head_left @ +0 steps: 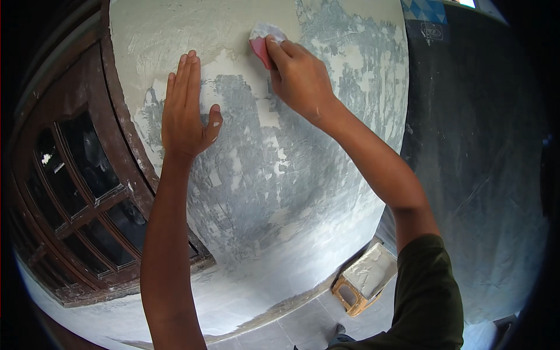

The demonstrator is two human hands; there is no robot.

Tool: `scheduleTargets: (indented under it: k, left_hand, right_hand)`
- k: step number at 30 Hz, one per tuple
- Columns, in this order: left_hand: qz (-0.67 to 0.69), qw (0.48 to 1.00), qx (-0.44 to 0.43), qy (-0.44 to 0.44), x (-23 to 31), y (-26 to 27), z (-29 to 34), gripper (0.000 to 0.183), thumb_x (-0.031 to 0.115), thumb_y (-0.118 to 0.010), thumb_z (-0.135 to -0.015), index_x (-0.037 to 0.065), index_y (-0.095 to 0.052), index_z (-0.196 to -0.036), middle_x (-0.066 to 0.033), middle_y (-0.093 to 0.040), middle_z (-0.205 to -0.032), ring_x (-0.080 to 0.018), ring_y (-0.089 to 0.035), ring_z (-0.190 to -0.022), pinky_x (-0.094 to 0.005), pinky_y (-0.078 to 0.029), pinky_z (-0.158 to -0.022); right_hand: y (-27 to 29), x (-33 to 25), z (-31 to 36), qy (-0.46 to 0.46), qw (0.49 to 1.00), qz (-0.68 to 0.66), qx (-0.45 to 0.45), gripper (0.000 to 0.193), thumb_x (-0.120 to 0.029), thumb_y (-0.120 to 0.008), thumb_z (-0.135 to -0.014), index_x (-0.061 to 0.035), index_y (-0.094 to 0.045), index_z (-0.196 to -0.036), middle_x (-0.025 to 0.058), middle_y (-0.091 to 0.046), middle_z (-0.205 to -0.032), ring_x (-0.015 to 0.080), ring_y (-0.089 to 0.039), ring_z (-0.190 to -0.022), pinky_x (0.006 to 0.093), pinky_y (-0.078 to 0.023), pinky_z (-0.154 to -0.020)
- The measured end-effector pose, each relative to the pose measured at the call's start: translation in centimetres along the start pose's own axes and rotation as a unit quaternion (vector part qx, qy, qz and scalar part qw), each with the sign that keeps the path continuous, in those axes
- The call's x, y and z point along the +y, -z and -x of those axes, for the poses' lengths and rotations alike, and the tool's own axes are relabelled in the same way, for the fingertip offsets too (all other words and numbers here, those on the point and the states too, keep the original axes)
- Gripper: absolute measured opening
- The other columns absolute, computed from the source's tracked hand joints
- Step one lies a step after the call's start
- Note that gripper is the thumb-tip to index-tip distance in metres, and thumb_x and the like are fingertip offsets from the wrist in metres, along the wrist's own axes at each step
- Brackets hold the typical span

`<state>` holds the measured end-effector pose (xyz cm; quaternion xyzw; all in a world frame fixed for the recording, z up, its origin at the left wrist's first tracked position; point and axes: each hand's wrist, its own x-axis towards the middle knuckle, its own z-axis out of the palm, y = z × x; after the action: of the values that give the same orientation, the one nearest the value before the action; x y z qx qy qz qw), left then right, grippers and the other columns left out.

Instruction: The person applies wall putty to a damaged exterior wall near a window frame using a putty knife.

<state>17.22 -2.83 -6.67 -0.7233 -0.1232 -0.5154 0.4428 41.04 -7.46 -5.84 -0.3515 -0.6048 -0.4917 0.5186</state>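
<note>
Gripping fingers (279, 55); pink scraper (259, 53) partly hidden

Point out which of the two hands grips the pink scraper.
The right hand, higher on the wall, grips the pink scraper. The left hand differs: it is flat, extended upward, with no tool visible in it.

Soft light brightens the lower wall (251, 291), while fisheye distortion bends dark edges.
</note>
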Motion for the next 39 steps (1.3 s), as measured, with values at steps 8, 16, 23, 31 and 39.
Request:
scheduleTargets:
  k: [8,16,23,31,39]
  left_hand:
    - [-0.016,1.0,-0.002,-0.001,-0.1,-1.6,-0.1,0.076,0.026,-0.049,-0.087,-0.005,-0.029,-0.154,-0.022,-0.037,-0.158,-0.0368,-0.031,-0.149,-0.0557,-0.023,-0.12]
    - [0.008,1.0,-0.006,-0.017,-0.4,-0.7,0.0,0.073,0.026,-0.048,-0.092,-0.004,-0.025,-0.155,-0.0218,-0.034,-0.159,-0.0381,-0.03,-0.149,-0.0551,-0.021,-0.121]
    - [0.001,0.997,-0.016,-0.07,-2.2,-0.9,-3.4,0.073,0.022,-0.05,-0.09,-0.003,-0.027,-0.155,-0.0202,-0.035,-0.159,-0.0366,-0.031,-0.149,-0.0534,-0.022,-0.121]
    - [0.051,0.996,0.014,-0.077,-2.6,-0.9,-3.3,0.072,0.023,-0.046,-0.09,-0.001,-0.028,-0.155,-0.0193,-0.036,-0.159,-0.0347,-0.032,-0.149,-0.0526,-0.023,-0.121]
    - [0.096,0.992,0.043,-0.072,-2.5,-1.6,-3.2,0.074,0.02,-0.048,-0.087,-0.001,-0.029,-0.155,-0.0194,-0.036,-0.159,-0.0342,-0.032,-0.148,-0.0515,-0.023,-0.122]
  right_hand:
    - [-4.1,5.6,0.8,-0.032,0.995,0.089,-0.016,0.042,0.0,-0.062,-0.081,0.0022,-0.06,-0.123,0.0146,-0.065,-0.097,0.0341,-0.067,-0.089,0.0435,-0.058,-0.071]
    - [0.1,2.2,1.7,-0.037,0.997,-0.051,0.032,0.048,0.0,-0.068,-0.078,-0.0013,-0.062,-0.125,0.0149,-0.066,-0.091,0.0351,-0.066,-0.079,0.0407,-0.056,-0.067]
    - [-4.0,5.0,-0.7,-0.082,0.994,0.071,-0.025,0.046,-0.003,-0.066,-0.08,0.0061,-0.058,-0.124,0.0191,-0.066,-0.098,0.0383,-0.067,-0.086,0.0441,-0.058,-0.072]
    - [-1.1,-1.1,0.6,-0.108,0.994,-0.012,0.014,0.036,0.0,-0.064,-0.079,0.002,-0.064,-0.114,0.0168,-0.065,-0.088,0.0368,-0.067,-0.082,0.0445,-0.056,-0.068]
    - [-4.3,-1.2,-1.4,-0.169,0.98,0.084,-0.065,0.015,-0.003,-0.06,-0.082,0.0068,-0.061,-0.094,0.0252,-0.066,-0.094,0.0424,-0.068,-0.087,0.0486,-0.057,-0.076]
